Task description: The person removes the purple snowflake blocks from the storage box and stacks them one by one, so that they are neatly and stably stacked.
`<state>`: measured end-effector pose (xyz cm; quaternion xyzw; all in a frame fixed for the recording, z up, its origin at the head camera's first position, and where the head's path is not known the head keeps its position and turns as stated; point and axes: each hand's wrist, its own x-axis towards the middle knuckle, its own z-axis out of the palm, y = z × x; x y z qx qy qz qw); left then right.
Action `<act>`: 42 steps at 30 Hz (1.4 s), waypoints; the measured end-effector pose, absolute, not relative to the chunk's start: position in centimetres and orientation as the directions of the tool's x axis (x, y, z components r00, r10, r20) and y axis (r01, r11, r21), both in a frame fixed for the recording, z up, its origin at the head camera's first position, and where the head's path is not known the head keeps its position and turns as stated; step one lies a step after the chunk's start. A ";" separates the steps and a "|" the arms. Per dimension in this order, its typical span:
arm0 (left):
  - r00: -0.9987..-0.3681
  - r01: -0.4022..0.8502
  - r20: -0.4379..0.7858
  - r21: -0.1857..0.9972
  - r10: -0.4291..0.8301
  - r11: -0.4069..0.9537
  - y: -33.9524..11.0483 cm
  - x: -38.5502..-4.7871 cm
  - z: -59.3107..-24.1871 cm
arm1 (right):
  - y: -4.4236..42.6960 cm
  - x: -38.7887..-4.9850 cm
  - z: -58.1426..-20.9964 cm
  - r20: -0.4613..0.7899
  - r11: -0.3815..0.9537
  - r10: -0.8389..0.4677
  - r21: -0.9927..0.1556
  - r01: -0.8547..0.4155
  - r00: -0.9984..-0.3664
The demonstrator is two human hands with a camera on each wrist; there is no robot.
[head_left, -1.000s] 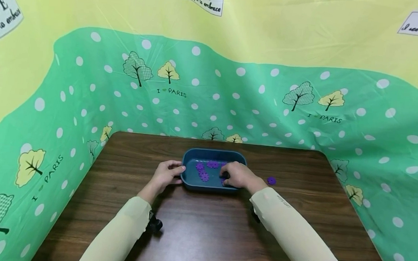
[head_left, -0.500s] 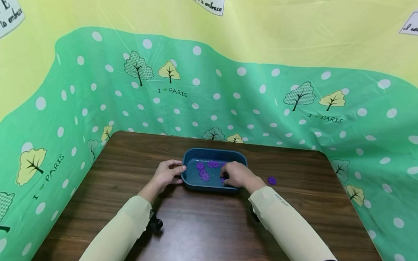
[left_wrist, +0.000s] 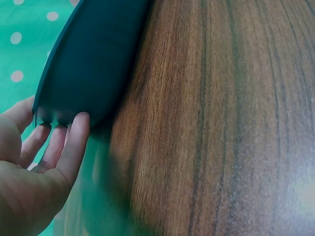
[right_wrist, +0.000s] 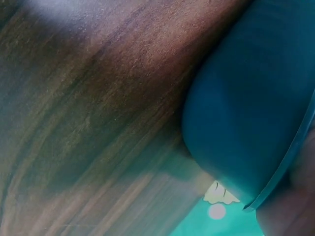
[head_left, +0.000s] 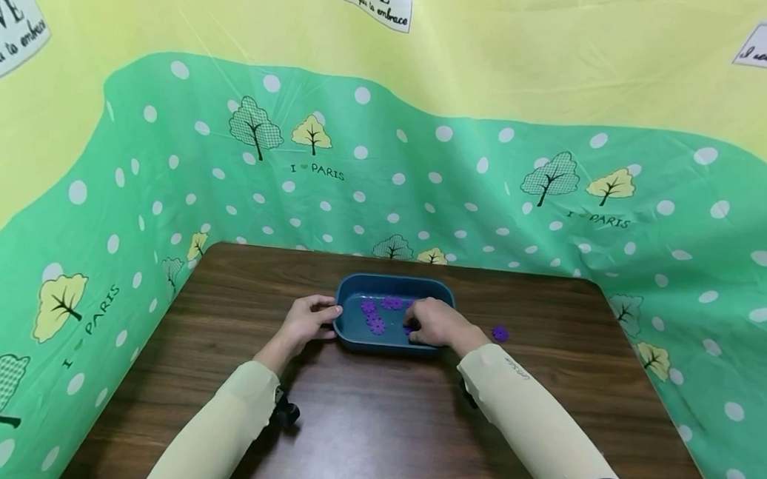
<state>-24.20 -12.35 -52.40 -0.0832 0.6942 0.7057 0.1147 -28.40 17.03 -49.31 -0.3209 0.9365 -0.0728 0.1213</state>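
Note:
A blue plastic tub [head_left: 389, 348] stands on the wooden table, with several purple notched discs [head_left: 376, 323] lying in it. My left hand [head_left: 307, 318] holds the tub's left end; in the left wrist view the thumb lies at the rim and the fingers touch the outer wall. Over the tub's right side, my right hand [head_left: 436, 322] reaches in with bent fingers pointing down. Purple discs show partly beside its fingertips. What lies under or between those fingers is hidden. The right wrist view shows mostly the outer wall of the tub [right_wrist: 246, 108].
One more purple disc [head_left: 500, 333] lies on the table to the right of the tub, near the right wrist. The wooden table [head_left: 370, 431] extends in front. A green and yellow printed cloth [head_left: 389, 166] hangs behind and at both sides.
A dark thing seen between my right fingers one second ago no longer shows. Both hands and the tub stay almost in place; the head view shifts slightly.

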 end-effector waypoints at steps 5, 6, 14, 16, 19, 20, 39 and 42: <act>-0.961 -0.273 -0.273 0.962 0.043 -0.003 -12.3 -24.2 -52.5 | 17.3 -28.3 -49.4 -0.142 0.777 -0.618 -0.260 -0.573 -0.774; -0.961 -0.274 -0.274 0.962 0.042 -0.005 -12.3 -24.2 -52.5 | 17.4 -28.3 -49.5 -0.128 0.772 -0.620 -0.270 -0.575 -0.774; -0.961 -0.274 -0.273 0.962 0.041 -0.005 -12.2 -24.0 -52.3 | 18.0 -28.4 -49.4 -0.049 0.746 -0.611 -0.368 -0.554 -0.790; -0.960 -0.276 -0.276 0.961 0.042 -0.005 -12.3 -24.1 -52.3 | 18.1 -28.4 -49.3 -0.047 0.750 -0.600 -0.381 -0.541 -0.799; -0.961 -0.275 -0.274 0.961 0.044 -0.005 -12.3 -24.1 -52.4 | 18.3 -28.3 -49.1 -0.020 0.749 -0.588 -0.391 -0.535 -0.809; -0.961 -0.274 -0.274 0.962 0.044 -0.007 -12.3 -24.1 -52.4 | 18.5 -28.3 -49.1 -0.011 0.748 -0.583 -0.397 -0.532 -0.812; -0.964 -0.263 -0.262 0.965 0.045 -0.004 -12.3 -23.9 -52.4 | 20.8 -28.0 -48.2 0.124 0.679 -0.513 -0.547 -0.490 -0.849; -0.965 -0.259 -0.258 0.966 0.044 -0.004 -12.3 -23.9 -52.4 | 21.2 -28.0 -47.9 0.134 0.671 -0.513 -0.553 -0.494 -0.848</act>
